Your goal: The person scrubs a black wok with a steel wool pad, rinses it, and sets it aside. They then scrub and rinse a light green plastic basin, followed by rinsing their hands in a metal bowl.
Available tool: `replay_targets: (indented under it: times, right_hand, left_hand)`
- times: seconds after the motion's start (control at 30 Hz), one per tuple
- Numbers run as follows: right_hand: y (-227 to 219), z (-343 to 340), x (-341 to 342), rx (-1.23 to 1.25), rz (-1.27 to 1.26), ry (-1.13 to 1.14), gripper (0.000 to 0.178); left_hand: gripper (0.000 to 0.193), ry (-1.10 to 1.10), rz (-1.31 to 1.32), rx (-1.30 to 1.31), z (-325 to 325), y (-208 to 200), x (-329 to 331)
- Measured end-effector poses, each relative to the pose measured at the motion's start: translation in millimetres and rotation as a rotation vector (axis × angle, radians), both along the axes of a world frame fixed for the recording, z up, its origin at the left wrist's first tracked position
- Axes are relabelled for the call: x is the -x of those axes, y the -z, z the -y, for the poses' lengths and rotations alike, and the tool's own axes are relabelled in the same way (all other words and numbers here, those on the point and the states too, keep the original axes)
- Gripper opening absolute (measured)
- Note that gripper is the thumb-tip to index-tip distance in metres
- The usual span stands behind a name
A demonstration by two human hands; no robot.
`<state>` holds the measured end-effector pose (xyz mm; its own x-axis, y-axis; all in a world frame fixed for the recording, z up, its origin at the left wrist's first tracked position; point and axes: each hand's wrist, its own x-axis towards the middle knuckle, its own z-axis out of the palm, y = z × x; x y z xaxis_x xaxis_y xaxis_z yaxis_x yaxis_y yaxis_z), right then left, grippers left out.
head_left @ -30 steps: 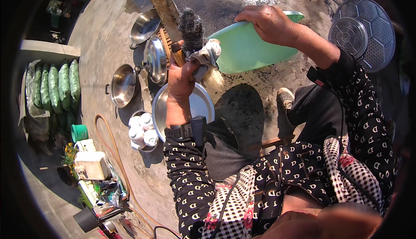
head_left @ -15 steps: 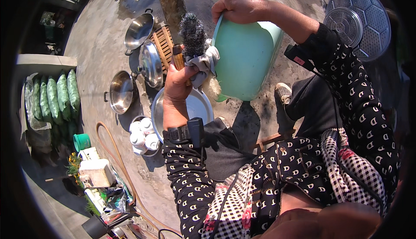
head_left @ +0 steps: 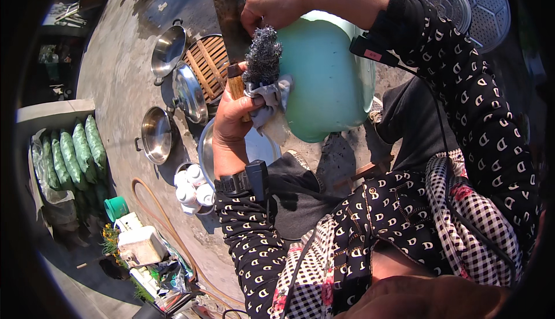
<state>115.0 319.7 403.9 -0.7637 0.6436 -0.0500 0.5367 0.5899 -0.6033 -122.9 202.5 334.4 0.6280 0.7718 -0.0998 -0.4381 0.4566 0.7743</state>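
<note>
My left hand [head_left: 232, 119] is closed round the wooden handle [head_left: 236, 86] of a cleaver, whose dark blade [head_left: 229, 13] points away from me. The same hand bunches a grey steel-wool scourer [head_left: 263, 56] and a wet grey cloth [head_left: 269, 96] against the handle. My right hand [head_left: 274, 7] has its fingers curled at the blade's right edge, just above the scourer; what they grip, if anything, is hidden. Right beside both hands is a pale green plastic basin [head_left: 326, 82]. Under my left wrist, a white basin [head_left: 260, 145] is partly covered.
To the left are a steel pot [head_left: 169, 50], a lidded pan [head_left: 188, 93], a slatted wooden rack [head_left: 209, 67], another pot [head_left: 157, 137] and a bowl of white cups [head_left: 194, 186]. A hose [head_left: 162, 215] curves nearby. Perforated steamer trays [head_left: 474, 7] lie at the far right.
My right hand has let go of the green basin's rim and moved left to the cleaver blade. The basin has tipped down from its tilt. My left hand keeps its hold.
</note>
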Motion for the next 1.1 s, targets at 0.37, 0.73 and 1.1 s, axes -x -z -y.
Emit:
replay_targets:
  times: [0.37,0.73,1.1]
  right_hand:
    - [3,6,1,-0.11,-0.078,0.027,0.023]
    - [35,47,-26,-0.729,-0.351,0.544,0.033]
    - [51,152,-8,-0.625,-0.111,0.281,0.091]
  left_hand:
    - [0.052,-0.166,-0.107,-0.078,-2,8,-21]
    - [0.038,-0.319,-0.079,0.011,-6,-1,-29]
    - [0.033,-0.325,0.072,0.043,0,5,-39]
